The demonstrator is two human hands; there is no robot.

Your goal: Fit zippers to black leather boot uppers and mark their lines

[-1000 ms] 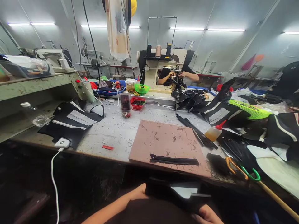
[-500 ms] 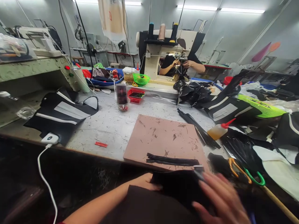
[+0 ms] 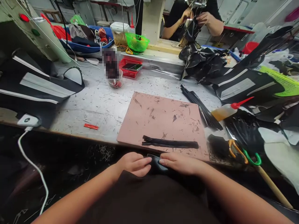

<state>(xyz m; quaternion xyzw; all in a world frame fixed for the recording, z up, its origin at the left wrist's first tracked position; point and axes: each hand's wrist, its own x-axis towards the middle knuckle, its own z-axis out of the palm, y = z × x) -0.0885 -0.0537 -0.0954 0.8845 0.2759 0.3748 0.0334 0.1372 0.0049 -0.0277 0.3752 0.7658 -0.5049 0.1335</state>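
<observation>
A black, slightly shiny piece of leather-like material lies across my lap below the table edge. My left hand grips its left side, fingers closed with the thumb on top. On its right side my right hand has its fingers closed over the edge. The lower part of the piece merges with dark clothing, so its full shape is hidden. Just beyond both hands, a black zipper rests along the front of a pinkish board.
Black strips and a glue bottle with a red tip lie right of the board, near orange-handled scissors. A red strip and black panels are at left. Across the table, a co-worker's hands work at a sewing machine.
The view has tilted downward. My right hand, blurred and raised at the right before, has moved left and now holds the black piece close to my left hand.
</observation>
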